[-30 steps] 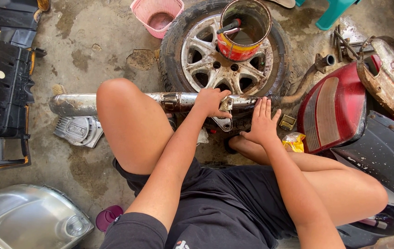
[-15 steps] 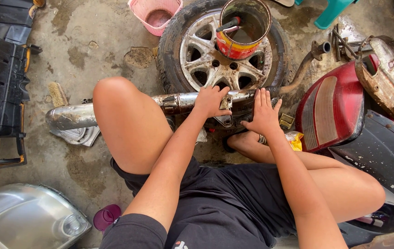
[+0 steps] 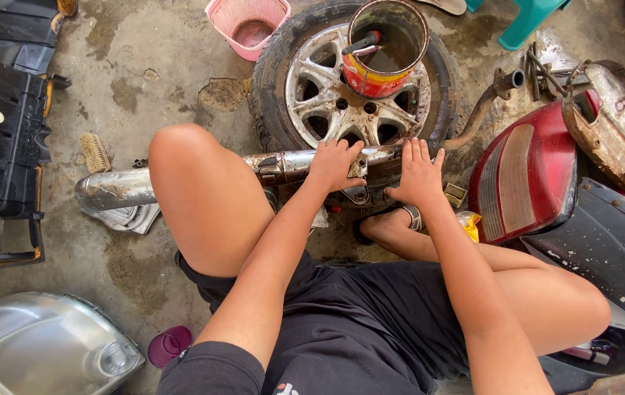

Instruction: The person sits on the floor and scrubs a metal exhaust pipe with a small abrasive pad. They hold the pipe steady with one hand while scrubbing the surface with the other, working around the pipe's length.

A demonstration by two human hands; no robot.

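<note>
The person sat on the stained concrete floor (image 3: 144, 80) with a long, rusty grey metal exhaust pipe (image 3: 283, 167) lying across in front of them, passing behind the raised left knee and running from a dull silver muffler end (image 3: 111, 192) at the left to the hands at the right. The left hand (image 3: 336, 164) lay over the top of the pipe with its fingers (image 3: 341, 148) curled around it, grasping it just beside a small metal bracket. The right hand (image 3: 418, 174) rested flat on the pipe close by, its fingers (image 3: 420, 150) stretched out straight and slightly spread, pressing down rather than gripping.

Just beyond the pipe lay a car tyre with a silver spoked alloy rim (image 3: 341, 110), flat on the floor. On the rim stood a rusty red and yellow metal can (image 3: 385, 51) with a red-handled tool leaning inside it. A pink plastic basket (image 3: 248, 25) sat near the tyre's upper left. To the right lay a red car tail-light housing (image 3: 524, 175) and a rusted metal part (image 3: 619, 139). A small bristle brush (image 3: 95, 152) lay near the muffler end, black plastic panels (image 3: 1, 139) at the far left, and a clear headlight unit (image 3: 42, 351) at the lower left.
</note>
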